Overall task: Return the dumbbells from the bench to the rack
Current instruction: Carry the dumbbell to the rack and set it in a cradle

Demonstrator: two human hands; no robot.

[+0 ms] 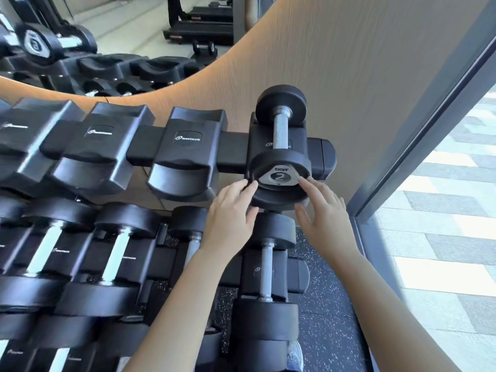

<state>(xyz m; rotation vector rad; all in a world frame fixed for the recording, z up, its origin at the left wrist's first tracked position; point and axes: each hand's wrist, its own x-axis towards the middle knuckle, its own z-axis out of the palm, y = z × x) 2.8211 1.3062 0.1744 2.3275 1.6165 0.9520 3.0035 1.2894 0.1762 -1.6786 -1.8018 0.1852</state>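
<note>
1. The small dumbbell (280, 132) has a "2" on its near end. It lies in the last cradle at the right end of the top row of the rack (233, 149). One round end points at the wood wall (349, 63). The other round end points back at the person.
2. The left hand (230, 210) is open. Its fingers are almost straight, and the tips touch the left side of the near round end. They do not wrap around it.
3. The right hand (324, 210) is open too, with its fingers spread out. The fingertips touch the right side of the same round end. This hand holds nothing.
4. I think this dumbbell is already home. It sits down in its cradle, and the hands seem to be only nudging it straight or letting it go.
5. The other cradles (188, 151) along the top row, to the left, have nothing in them. So more dumbbells may need to come back. This is a guess from the gaps.
6. The lower row (118, 253) looks full. One of its dumbbells sits right under the small one.
7. The bench is not in the picture, so I cannot tell how many dumbbells are waiting there.
8. A mirror (107, 36) hangs above the back edge of the rack and shows more of the gym.
</note>
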